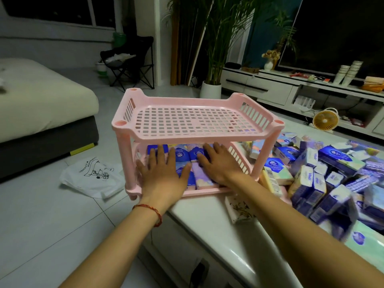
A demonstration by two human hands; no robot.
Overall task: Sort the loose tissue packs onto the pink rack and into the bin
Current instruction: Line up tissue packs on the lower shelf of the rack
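pink plastic two-tier rack with gridded shelves (195,121), standing on the corner of a glossy white table (207,223). blue and lilac tissue packs (184,155) lie flat in rows on its lower shelf, from the front lip to the back.

left hand (164,175), reaching in under the upper shelf from 6 o'clock, lies palm down on the packs in the shelf's 9 o'clock half. its fingers (161,154) are straight and spread, tips over the back row, with the thumb splayed toward 2 o'clock across a front pack.

right hand (221,166), also palm down, covers the 3 o'clock half. its fingers (209,150) are straight and slightly fanned, pointing toward 11 o'clock, tips on the back row.

neither hand curls round a pack. the packs lie beneath the fingers and show in the gap between the two hands. a thin red cord bracelet (154,212) circles the left wrist.

at 3 o'clock of the rack, a loose heap of blue-and-white tissue packs (324,173) covers the table, its nearest packs just beside the rack's side. at 8 o'clock, on the pale tiled floor (52,215), lies a white plastic bag with a black line drawing (91,175). at 2 o'clock, well apart, stands a small round yellow fan (325,121).
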